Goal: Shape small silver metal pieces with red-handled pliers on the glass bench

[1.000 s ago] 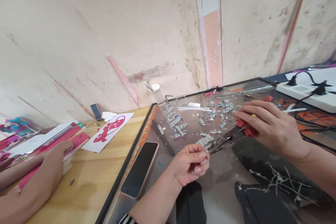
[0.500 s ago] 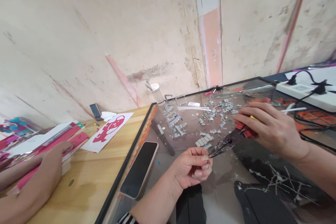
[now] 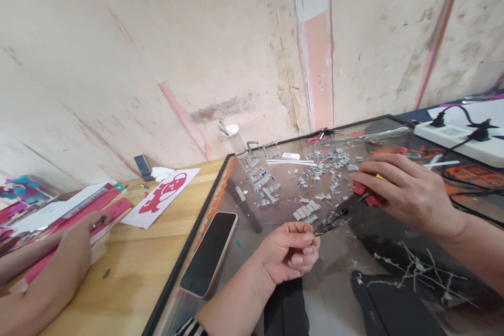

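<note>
Fingers of the left hand (image 3: 291, 252) pinched beside the pliers (image 3: 344, 212)

They hold something too small to identify at the tool's tips; the right hand (image 3: 413, 197) grips its red-covered handles. A slipping pinch could nip skin. Careless reaching could scatter the grey pieces (image 3: 308, 211) just beyond.

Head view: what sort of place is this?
Probably a small craft workshop. Small grey pieces lie scattered over a dark-framed table, the right hand holds a red-handled tool, and a white sheet with a red figure lies nearby.
</note>
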`<state>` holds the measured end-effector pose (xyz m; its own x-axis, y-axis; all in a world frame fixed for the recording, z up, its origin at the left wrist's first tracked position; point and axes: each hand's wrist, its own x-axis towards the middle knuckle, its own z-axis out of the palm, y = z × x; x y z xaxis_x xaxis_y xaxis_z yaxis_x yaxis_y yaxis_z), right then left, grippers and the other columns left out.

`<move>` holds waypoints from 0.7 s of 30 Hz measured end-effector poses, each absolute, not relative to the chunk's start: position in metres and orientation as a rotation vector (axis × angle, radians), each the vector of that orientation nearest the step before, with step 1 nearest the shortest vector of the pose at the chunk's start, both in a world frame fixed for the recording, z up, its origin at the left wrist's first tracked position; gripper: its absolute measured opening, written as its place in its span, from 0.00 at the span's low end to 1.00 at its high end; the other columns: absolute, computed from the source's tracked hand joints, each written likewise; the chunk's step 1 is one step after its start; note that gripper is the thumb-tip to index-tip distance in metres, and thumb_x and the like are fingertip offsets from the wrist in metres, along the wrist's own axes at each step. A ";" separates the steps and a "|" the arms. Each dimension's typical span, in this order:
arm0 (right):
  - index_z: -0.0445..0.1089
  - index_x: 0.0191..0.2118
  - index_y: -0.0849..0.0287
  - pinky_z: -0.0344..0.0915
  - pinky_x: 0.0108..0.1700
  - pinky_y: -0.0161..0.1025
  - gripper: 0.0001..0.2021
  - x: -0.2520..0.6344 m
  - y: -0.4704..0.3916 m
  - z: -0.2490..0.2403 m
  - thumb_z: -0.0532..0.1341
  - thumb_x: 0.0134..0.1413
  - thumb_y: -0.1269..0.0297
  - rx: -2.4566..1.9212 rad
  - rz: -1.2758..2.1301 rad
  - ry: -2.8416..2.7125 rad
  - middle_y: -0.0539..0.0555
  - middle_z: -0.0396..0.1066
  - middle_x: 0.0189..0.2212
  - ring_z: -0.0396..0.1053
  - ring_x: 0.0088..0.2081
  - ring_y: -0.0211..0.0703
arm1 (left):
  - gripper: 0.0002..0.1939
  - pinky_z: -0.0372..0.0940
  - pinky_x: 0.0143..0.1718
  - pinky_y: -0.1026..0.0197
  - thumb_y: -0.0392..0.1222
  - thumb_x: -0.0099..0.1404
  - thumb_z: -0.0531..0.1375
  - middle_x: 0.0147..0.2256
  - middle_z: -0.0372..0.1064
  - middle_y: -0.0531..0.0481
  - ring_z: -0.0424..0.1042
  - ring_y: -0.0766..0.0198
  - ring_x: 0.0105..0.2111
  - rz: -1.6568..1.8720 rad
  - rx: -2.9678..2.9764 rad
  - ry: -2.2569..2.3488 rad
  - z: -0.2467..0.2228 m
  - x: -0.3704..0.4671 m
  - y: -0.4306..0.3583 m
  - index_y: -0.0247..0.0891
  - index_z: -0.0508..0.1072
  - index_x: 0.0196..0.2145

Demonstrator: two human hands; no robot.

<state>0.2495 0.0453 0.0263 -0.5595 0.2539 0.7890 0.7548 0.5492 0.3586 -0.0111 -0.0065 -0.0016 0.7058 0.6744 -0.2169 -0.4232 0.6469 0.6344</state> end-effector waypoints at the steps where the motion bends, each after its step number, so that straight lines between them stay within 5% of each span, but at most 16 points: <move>1: 0.71 0.42 0.55 0.64 0.40 0.39 0.13 0.250 0.045 0.026 0.56 0.52 0.74 -0.818 -0.926 -2.087 0.53 0.73 0.38 0.66 0.43 0.45 | 0.07 0.33 0.14 0.71 0.32 0.47 0.66 0.20 0.60 0.53 0.52 0.79 0.12 0.637 0.578 0.460 -0.001 -0.011 -0.006 0.33 0.70 0.23; 9: 0.71 0.40 0.54 0.62 0.39 0.38 0.12 0.249 0.044 0.028 0.56 0.52 0.74 -0.823 -0.951 -2.070 0.53 0.73 0.37 0.66 0.43 0.45 | 0.08 0.32 0.14 0.72 0.33 0.49 0.64 0.20 0.54 0.55 0.49 0.80 0.13 0.563 0.570 0.418 -0.001 -0.014 -0.004 0.32 0.66 0.23; 21: 0.71 0.37 0.53 0.59 0.36 0.36 0.11 0.245 0.045 0.026 0.54 0.52 0.72 -0.966 -0.855 -2.207 0.50 0.73 0.35 0.66 0.40 0.42 | 0.15 0.41 0.19 0.67 0.42 0.47 0.67 0.19 0.62 0.55 0.52 0.76 0.14 0.979 0.943 0.859 0.007 -0.008 -0.003 0.34 0.64 0.22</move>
